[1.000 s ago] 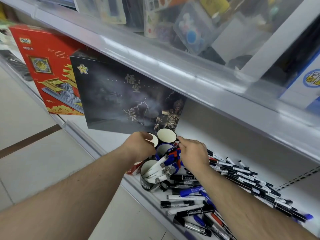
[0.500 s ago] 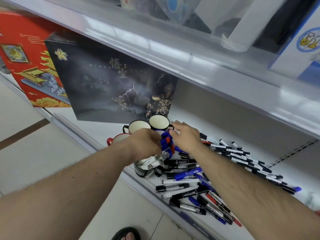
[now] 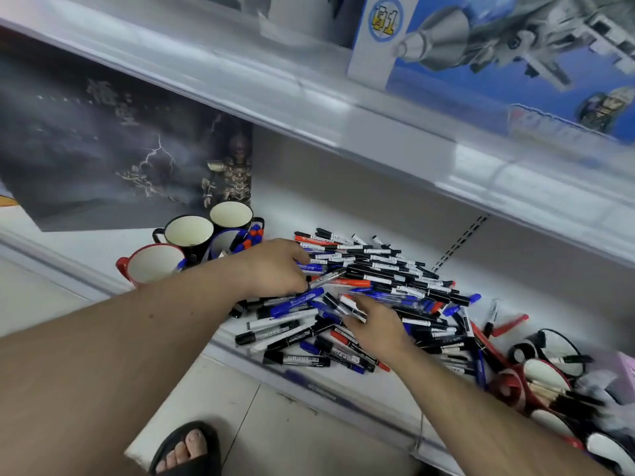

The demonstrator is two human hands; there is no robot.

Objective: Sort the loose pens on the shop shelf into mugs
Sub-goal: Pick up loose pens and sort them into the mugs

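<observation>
A big heap of loose pens [image 3: 385, 269] with black, blue and red caps lies on the white shelf [image 3: 309, 214]. Left of the heap stand a red mug [image 3: 151, 266], two black mugs [image 3: 187, 231] [image 3: 230, 214] and a blue mug [image 3: 220, 243] holding blue and red pens [image 3: 249, 237]. My left hand [image 3: 275, 266] lies on the heap's left side, its fingers curled round a grey marker [image 3: 326, 279]. At the heap's front my right hand [image 3: 374, 322] pinches a black-and-white pen [image 3: 347, 305].
A dark picture box [image 3: 103, 149] stands behind the mugs. The upper shelf [image 3: 309, 108] overhangs closely. At the far right lie more mugs [image 3: 543, 372], red and black, some with pens in them. The floor and a sandalled foot [image 3: 187, 448] are below.
Both hands have left the mugs and moved right onto the pen heap, each taking hold of a pen. The view has swung right and down.
</observation>
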